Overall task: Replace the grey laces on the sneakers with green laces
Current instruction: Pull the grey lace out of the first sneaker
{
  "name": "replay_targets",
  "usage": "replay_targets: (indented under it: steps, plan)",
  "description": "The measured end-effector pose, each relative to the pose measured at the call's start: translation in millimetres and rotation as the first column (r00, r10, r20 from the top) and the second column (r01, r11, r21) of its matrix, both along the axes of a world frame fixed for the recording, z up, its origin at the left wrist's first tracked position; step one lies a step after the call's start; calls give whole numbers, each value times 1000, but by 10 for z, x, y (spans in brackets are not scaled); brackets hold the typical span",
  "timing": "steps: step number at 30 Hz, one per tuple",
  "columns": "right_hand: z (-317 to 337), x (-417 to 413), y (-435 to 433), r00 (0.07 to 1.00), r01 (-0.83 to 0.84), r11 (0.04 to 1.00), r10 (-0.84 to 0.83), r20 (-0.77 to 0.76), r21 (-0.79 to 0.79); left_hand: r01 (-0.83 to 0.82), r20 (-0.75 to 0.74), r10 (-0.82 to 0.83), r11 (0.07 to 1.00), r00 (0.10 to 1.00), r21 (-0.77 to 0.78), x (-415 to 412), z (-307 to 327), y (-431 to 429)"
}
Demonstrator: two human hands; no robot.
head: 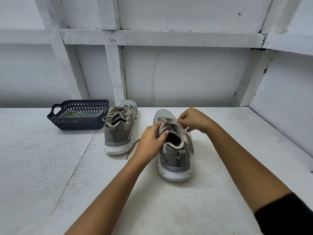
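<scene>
Looks like the unlacing stage: the grey lace [190,141] on the sneaker [174,160] right of centre hangs loose, ends trailing down. The right hand [193,121] pinches it near the top eyelets with curled fingers [182,118]. The left hand [150,139] grips the collar. Next I'd pull it out eyelet by eyelet. The green laces [74,114] sit in the basket [76,123], left of centre.

No text, brand, number or sign can be read: the near sneaker [176,155] and far sneaker [116,133], right of the basket [76,123], show only patterned heel strips, and the packet [79,114] inside the basket is too blurred.
</scene>
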State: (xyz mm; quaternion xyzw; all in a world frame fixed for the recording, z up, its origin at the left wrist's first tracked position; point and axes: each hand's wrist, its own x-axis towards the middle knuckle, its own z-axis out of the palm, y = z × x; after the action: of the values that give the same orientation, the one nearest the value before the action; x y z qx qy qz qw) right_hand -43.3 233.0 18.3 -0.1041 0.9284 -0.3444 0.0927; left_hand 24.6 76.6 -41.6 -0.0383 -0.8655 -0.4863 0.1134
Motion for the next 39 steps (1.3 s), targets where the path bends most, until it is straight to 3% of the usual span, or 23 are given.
replay_targets:
  steps: [8, 12, 16, 23, 25, 28, 31, 33, 37, 39]
  plan:
    - [54, -86, -124, 995, -93, 994, 89, 53, 64, 3, -2, -3, 999, 1000, 45, -7, -14, 6]
    - [-27, -102, -153, 996, -60, 998, 59, 60, 13, 18, -21, -18, 999, 1000, 42, 15, 26, 6]
    - [-78, -142, -213, 999, -29, 996, 27, -19, -83, 28, -20, -28, 999, 999, 24, 30, 45, 1]
    - [-72, -180, -272, 987, -40, 996, 28, -156, -77, 19, -14, -19, 1000, 1000, 18, 28, 58, 16]
    - [-15, -189, -202, 997, 26, 992, -36, -75, -121, 11, -3, -11, 1000, 1000, 6, 17, 28, 13]
    - [139, -169, -57, 992, 6, 1000, -4, 129, -20, 12, 8, -12, 1000, 1000, 12, 3, 13, 10]
    - [208, -132, -41, 987, -83, 996, 78, 144, 32, 4, 4, -4, 1000, 1000, 26, -11, 3, -1]
    - [193, -147, -79, 992, -51, 999, 53, 111, -20, 2, 8, -2, 1000, 1000, 25, -21, -3, 0]
    - [125, -214, -109, 979, 175, 905, -117, 167, -388, 7, 20, -8, 1000, 1000, 21, -23, -32, 6]
    - [104, -223, -97, 975, 192, 897, -128, 180, -399, 9, 14, -9, 1000, 1000, 24, -19, -32, 2]
